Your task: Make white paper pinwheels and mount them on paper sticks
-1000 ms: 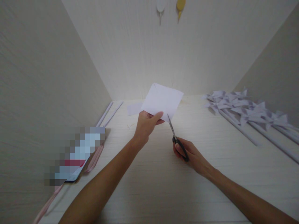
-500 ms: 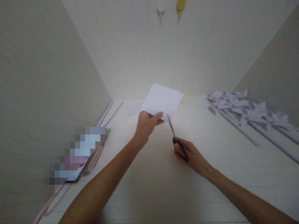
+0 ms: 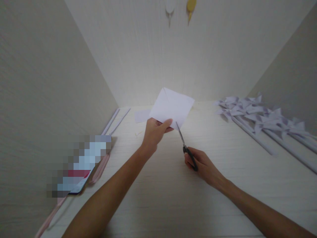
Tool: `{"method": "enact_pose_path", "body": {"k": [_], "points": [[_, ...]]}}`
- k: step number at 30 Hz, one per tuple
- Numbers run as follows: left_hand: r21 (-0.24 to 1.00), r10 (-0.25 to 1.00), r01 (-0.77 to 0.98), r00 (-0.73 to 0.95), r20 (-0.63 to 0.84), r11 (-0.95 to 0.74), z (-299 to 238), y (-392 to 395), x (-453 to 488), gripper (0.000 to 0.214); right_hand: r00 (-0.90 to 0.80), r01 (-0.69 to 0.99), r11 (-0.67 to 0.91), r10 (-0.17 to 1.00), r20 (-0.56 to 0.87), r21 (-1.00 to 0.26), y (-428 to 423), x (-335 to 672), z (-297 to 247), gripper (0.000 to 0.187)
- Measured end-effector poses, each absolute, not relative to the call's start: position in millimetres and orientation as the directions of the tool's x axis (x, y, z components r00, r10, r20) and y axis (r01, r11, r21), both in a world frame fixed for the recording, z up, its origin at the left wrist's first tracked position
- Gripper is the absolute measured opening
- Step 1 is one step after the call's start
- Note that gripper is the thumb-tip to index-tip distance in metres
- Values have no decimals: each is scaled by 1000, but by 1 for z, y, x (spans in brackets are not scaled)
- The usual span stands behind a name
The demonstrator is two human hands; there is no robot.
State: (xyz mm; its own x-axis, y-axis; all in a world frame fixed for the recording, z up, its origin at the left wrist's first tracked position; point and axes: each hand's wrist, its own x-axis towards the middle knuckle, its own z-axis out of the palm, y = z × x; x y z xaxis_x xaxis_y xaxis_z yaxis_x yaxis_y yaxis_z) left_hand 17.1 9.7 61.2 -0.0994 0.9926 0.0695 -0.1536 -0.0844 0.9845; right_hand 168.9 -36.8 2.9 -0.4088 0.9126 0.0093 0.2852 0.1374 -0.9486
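The left hand (image 3: 155, 132) pinches the paper (image 3: 173, 105) by its near edge, thumb on top and fingers beneath; the right hand (image 3: 199, 162) is wrapped around the black handles of the scissors (image 3: 184, 147). The paper is held over the table (image 3: 158, 198), in front of the person, turned so that one corner points to the back wall (image 3: 148, 49) and another to the right; a short line, crease or cut I cannot tell, runs in from the far corner. The scissors' long axis slants away and a little left, tips over the paper's near edge just right of the thumb; whether paper sits between the blades is unclear. A broad stretch of tabletop separates the scissors from the pinwheels (image 3: 269, 119) on the right. At left, a strip (image 3: 142, 116) lies just beside the paper in view, while the sticks (image 3: 110, 122) and pixelated phone (image 3: 86, 162) are well apart, along the side wall (image 3: 49, 82).
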Motion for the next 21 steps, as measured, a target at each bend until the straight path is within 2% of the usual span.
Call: {"method": "enact_pose_path", "body": {"k": [21], "points": [[979, 995, -188, -82, 59, -73, 64, 9, 17, 24, -386, 303, 152, 922, 25, -941, -38, 171, 2, 34]]}}
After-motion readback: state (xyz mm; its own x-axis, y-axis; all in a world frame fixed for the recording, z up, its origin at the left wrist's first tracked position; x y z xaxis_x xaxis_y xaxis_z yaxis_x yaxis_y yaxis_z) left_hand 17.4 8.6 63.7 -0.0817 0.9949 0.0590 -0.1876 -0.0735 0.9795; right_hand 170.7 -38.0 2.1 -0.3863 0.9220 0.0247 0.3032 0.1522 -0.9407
